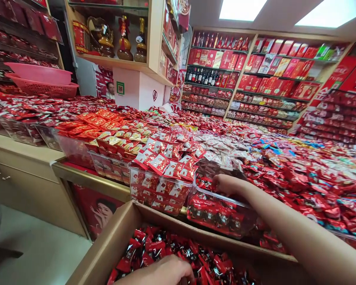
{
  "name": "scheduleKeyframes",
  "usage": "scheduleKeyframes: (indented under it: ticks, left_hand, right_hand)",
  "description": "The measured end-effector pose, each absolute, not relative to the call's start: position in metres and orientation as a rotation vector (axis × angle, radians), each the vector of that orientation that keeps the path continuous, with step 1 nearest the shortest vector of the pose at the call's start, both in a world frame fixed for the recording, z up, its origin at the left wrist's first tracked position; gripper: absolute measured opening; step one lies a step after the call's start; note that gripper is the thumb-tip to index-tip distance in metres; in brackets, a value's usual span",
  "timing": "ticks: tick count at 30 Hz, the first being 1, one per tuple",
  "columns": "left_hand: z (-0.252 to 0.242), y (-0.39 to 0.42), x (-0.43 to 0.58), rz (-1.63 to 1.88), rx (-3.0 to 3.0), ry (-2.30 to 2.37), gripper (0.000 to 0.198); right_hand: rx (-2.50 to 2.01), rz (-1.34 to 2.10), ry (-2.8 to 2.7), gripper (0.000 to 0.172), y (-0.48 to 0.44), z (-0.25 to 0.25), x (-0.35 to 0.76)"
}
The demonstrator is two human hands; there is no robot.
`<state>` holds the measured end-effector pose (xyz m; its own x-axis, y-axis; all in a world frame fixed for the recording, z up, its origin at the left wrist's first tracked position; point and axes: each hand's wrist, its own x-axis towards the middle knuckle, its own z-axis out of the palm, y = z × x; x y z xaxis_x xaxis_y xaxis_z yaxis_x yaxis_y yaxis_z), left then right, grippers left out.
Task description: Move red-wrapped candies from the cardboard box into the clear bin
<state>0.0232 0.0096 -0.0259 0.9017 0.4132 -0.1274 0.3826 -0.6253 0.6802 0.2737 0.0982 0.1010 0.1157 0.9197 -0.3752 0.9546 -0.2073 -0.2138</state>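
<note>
My right hand (227,185) reaches into a clear plastic bin (240,227) on the counter, part filled with red-and-black wrapped candies (213,209). Its fingers curl down among the wrappers and their tips are hidden. My left hand (163,273) rests at the bottom edge inside an open cardboard box (112,241) full of the same red-and-black candies (172,249). Only its back shows; the fingers are buried in the sweets.
A wide display counter holds several clear bins of red wrapped sweets (163,166). Pink baskets (41,81) are stacked at the back left. Shelves of red gift boxes and bottles (249,67) line the far wall. Pale floor (38,253) lies left of the box.
</note>
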Motion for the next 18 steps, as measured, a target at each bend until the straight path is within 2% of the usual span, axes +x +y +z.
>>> scheduleKeyframes:
  ticks: [4,8,14,18]
  left_hand:
    - [-0.036,0.013,0.023,0.040,2.334,0.530,0.022]
    - [-0.046,0.012,0.018,-0.020,2.344,0.573,0.021]
    - [-0.048,0.011,0.016,-0.115,2.361,0.552,0.024]
    - [-0.067,0.009,0.015,-0.261,2.478,0.537,0.020]
  right_hand:
    - [2.262,-0.475,2.006,0.025,0.096,0.103,0.271]
    - [2.193,-0.294,2.080,0.018,0.094,0.108,0.268]
    - [2.153,-0.208,2.171,0.020,0.093,0.103,0.270]
    - [2.132,-0.168,2.241,0.011,0.095,0.108,0.271]
